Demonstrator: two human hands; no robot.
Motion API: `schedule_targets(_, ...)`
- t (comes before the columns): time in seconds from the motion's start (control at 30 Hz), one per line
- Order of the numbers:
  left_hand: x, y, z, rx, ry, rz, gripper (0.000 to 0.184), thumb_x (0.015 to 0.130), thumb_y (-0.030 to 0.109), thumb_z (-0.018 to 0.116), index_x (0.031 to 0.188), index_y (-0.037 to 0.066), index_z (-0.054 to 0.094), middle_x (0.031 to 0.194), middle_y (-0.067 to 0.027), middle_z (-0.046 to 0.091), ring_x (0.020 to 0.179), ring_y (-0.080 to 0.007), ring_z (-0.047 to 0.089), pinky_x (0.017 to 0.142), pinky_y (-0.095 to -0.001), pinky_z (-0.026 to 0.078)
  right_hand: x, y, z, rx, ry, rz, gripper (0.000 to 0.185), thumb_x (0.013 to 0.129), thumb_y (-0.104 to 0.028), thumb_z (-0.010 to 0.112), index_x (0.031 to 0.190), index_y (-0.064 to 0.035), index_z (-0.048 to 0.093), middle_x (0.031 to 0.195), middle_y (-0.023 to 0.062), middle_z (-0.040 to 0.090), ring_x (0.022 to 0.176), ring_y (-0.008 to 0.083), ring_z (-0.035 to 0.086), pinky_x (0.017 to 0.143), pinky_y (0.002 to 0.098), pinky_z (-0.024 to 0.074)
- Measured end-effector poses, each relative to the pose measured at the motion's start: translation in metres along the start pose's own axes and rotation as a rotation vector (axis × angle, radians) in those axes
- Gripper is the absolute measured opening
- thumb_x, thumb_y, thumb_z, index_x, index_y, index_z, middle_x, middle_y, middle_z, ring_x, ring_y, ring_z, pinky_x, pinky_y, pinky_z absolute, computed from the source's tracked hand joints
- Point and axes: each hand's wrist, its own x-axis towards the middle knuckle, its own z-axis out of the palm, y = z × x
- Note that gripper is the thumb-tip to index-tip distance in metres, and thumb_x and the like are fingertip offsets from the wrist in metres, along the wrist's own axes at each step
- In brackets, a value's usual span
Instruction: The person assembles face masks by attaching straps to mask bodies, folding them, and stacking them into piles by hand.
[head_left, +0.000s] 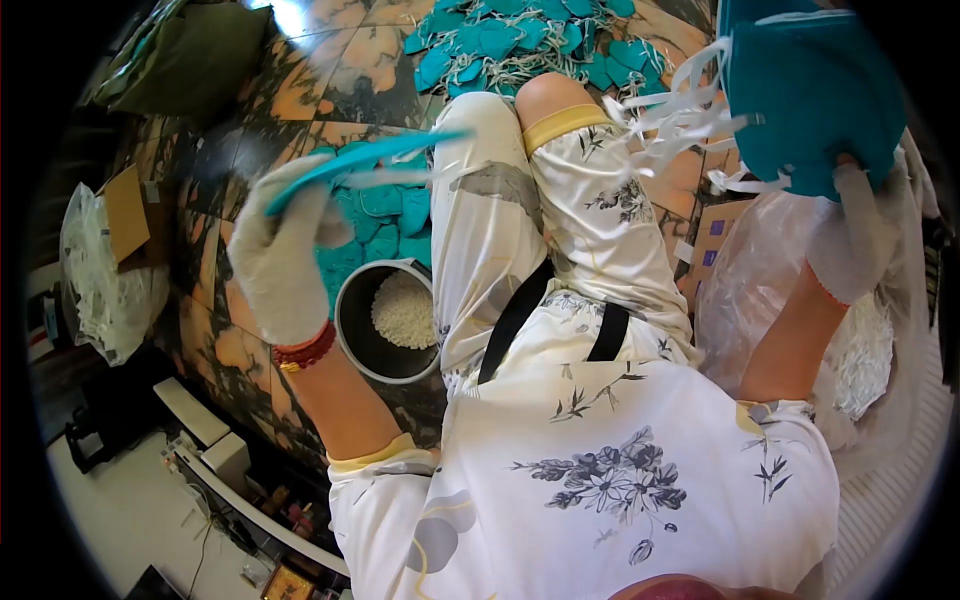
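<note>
In a pale glove, my left hand is closed on a flat teal cloth piece, seen nearly edge-on and blurred by motion. My right hand, gloved too, is raised on the right and grips a stack of teal cloth pieces, with the thumb lying over the front one. White ties dangle from the left side of that stack. Beside my left wrist stands a dark pot with a pale rim, holding white granules. More teal cloth pieces lie on the floor beyond it.
A large heap of teal pieces with white ties spreads past my knees. Clear plastic bags and a cardboard box are on the right. On the left are an open carton, a plastic bag and a dark green sack.
</note>
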Motion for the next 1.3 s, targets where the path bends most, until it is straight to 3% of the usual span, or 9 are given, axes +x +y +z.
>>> schedule_targets(0.13, 0.007, -0.02, -0.033, -0.4, -0.023, 0.103, 0.024, 0.097, 0.015, 0.062, 0.118, 0.003, 0.068, 0.106, -0.0062, 0.069, 0.097, -0.0154, 0.063, 0.086, -0.0309, 0.049, -0.006, 0.002, 0.013, 0.491, -0.046, 0.25, 0.042, 0.086, -0.006, 0.07, 0.125, 0.0043, 0.059, 0.117, 0.0102, 0.064, 0.098, 0.0165, 0.064, 0.088, 0.0294, 0.0516)
schedule_targets(0.2, 0.01, -0.012, -0.02, -0.248, 0.037, 0.062, 0.028, 0.097, 0.017, 0.062, 0.122, 0.005, 0.066, 0.108, -0.0055, 0.068, 0.099, -0.016, 0.063, 0.091, -0.0326, 0.047, -0.018, 0.038, 0.02, 0.372, -0.216, 0.281, 0.036, 0.084, 0.001, 0.069, 0.119, -0.0005, 0.062, 0.118, 0.0112, 0.063, 0.096, 0.0158, 0.063, 0.088, 0.0322, 0.0543)
schedule_targets(0.23, 0.009, -0.011, -0.006, -0.224, 0.097, 0.013, 0.023, 0.097, 0.017, 0.063, 0.117, 0.006, 0.064, 0.105, -0.0039, 0.064, 0.093, -0.0139, 0.06, 0.088, -0.0321, 0.049, -0.011, 0.022, 0.056, -0.183, -0.347, -0.061, 0.025, 0.082, 0.008, 0.067, 0.105, -0.0014, 0.063, 0.114, 0.0113, 0.064, 0.091, 0.0161, 0.064, 0.085, 0.0331, 0.0552)
schedule_targets(0.3, 0.007, -0.007, 0.024, -0.182, 0.212, -0.089, 0.015, 0.096, 0.017, 0.065, 0.108, 0.008, 0.061, 0.099, -0.0008, 0.056, 0.083, -0.0098, 0.055, 0.081, -0.0313, 0.051, -0.029, 0.012, 0.079, 0.166, -0.338, 0.254, 0.022, 0.08, 0.012, 0.067, 0.097, -0.0002, 0.061, 0.114, 0.0112, 0.064, 0.098, 0.0187, 0.063, 0.086, 0.033, 0.0522)
schedule_targets(0.43, 0.007, -0.028, 0.073, -0.256, 0.0, -0.132, 0.019, 0.097, 0.014, 0.062, 0.115, 0.007, 0.065, 0.102, 0.0005, 0.066, 0.09, -0.011, 0.062, 0.075, -0.0254, 0.054, -0.031, 0.008, 0.104, 0.169, -0.45, 0.232, 0.024, 0.079, 0.01, 0.067, 0.1, -0.0018, 0.063, 0.114, 0.0095, 0.063, 0.101, 0.0171, 0.061, 0.093, 0.032, 0.05)
schedule_targets(0.7, -0.01, -0.014, 0.134, -1.271, -0.301, -0.503, 0.042, 0.103, 0.016, 0.056, 0.142, 0.004, 0.048, 0.133, -0.0113, 0.061, 0.113, -0.0182, 0.062, 0.094, -0.0344, 0.054, -0.031, 0.007, 0.14, 0.129, -0.249, 0.301, 0.048, 0.085, 0.009, 0.063, 0.13, -0.0069, 0.063, 0.121, 0.0061, 0.063, 0.107, 0.0161, 0.059, 0.099, 0.0295, 0.047)
schedule_targets(0.8, -0.016, -0.018, 0.147, -0.834, -0.22, -0.088, 0.044, 0.1, 0.012, 0.058, 0.14, 0.004, 0.044, 0.129, -0.0141, 0.058, 0.111, -0.0213, 0.061, 0.095, -0.0357, 0.054, -0.035, 0.009, 0.147, 0.153, -0.249, 0.398, 0.041, 0.087, 0.008, 0.061, 0.126, -0.0035, 0.064, 0.119, 0.0069, 0.064, 0.107, 0.0146, 0.06, 0.095, 0.0277, 0.0487)
schedule_targets(1.1, -0.015, -0.007, 0.157, -0.408, 0.209, 0.06, 0.047, 0.097, 0.012, 0.06, 0.141, 0.004, 0.045, 0.123, -0.0125, 0.06, 0.11, -0.0174, 0.059, 0.095, -0.0314, 0.05, -0.05, 0.028, 0.172, 0.314, -0.007, 0.261, 0.044, 0.085, -0.006, 0.07, 0.128, -0.0005, 0.06, 0.128, 0.0098, 0.053, 0.104, 0.019, 0.061, 0.092, 0.0312, 0.0516)
schedule_targets(1.3, -0.022, -0.004, 0.153, -0.423, 0.004, -0.018, 0.063, 0.091, 0.006, 0.063, 0.148, 0.004, 0.035, 0.14, -0.014, 0.046, 0.123, -0.0186, 0.049, 0.097, -0.0341, 0.049, -0.058, 0.024, 0.175, 1.076, -0.056, 0.94, 0.033, 0.096, -0.011, 0.061, 0.127, -0.0009, 0.056, 0.115, 0.012, 0.067, 0.104, 0.0203, 0.067, 0.087, 0.0321, 0.0587)
